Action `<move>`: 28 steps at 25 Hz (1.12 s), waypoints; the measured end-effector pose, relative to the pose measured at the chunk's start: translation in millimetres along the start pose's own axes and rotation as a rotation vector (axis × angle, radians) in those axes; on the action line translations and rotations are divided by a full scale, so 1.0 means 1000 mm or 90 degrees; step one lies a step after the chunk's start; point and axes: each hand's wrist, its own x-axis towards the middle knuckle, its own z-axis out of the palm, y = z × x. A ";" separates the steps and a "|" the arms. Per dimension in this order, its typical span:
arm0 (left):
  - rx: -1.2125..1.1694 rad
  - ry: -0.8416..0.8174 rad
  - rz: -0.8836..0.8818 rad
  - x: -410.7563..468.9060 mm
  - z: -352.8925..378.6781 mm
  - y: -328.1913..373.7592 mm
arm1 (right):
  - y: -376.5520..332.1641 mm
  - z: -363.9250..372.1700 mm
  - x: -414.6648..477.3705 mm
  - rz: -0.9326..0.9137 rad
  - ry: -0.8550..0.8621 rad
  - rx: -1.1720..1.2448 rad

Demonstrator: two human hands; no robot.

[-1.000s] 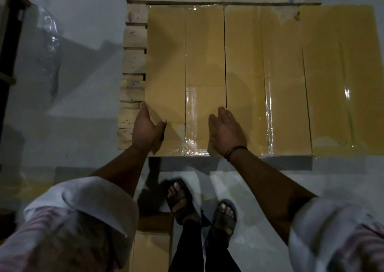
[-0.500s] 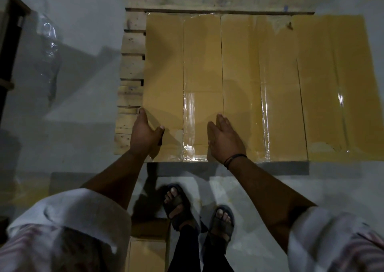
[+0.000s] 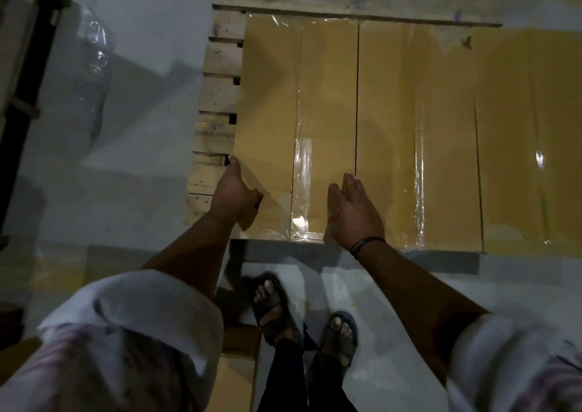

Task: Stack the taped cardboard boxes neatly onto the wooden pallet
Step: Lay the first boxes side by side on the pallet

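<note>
Three taped cardboard boxes lie side by side on the wooden pallet: a left box, a middle box and a right box, each with clear tape along its top. My left hand clasps the near left edge of the left box, thumb on top and fingers down its side. My right hand lies flat on the box tops at the seam between the left and middle boxes, near the front edge.
Bare pallet slats show left of and behind the boxes. Another cardboard box sits on the floor by my sandalled feet. Crumpled clear plastic and a dark frame stand at the left on the grey floor.
Both hands stay on the left box at nearly the same spots. My left thumb has closed further over the box's edge, and the view has dipped slightly.
</note>
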 end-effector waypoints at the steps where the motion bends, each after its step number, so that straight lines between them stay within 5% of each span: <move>1: 0.055 -0.036 -0.008 0.005 -0.006 0.001 | -0.004 -0.001 0.000 -0.002 -0.005 -0.008; 5: 0.151 -0.159 -0.061 0.013 -0.028 0.009 | -0.011 -0.009 0.003 0.014 -0.042 -0.030; 10: 0.137 0.056 0.002 -0.055 0.024 0.029 | -0.008 -0.016 -0.009 -0.010 -0.048 -0.027; 17: 0.038 0.072 -0.032 -0.218 0.083 -0.006 | -0.036 -0.019 -0.065 -0.150 -0.077 -0.055; 28: -0.064 0.198 -0.269 -0.349 0.012 -0.097 | -0.184 0.004 -0.165 -0.438 -0.155 -0.120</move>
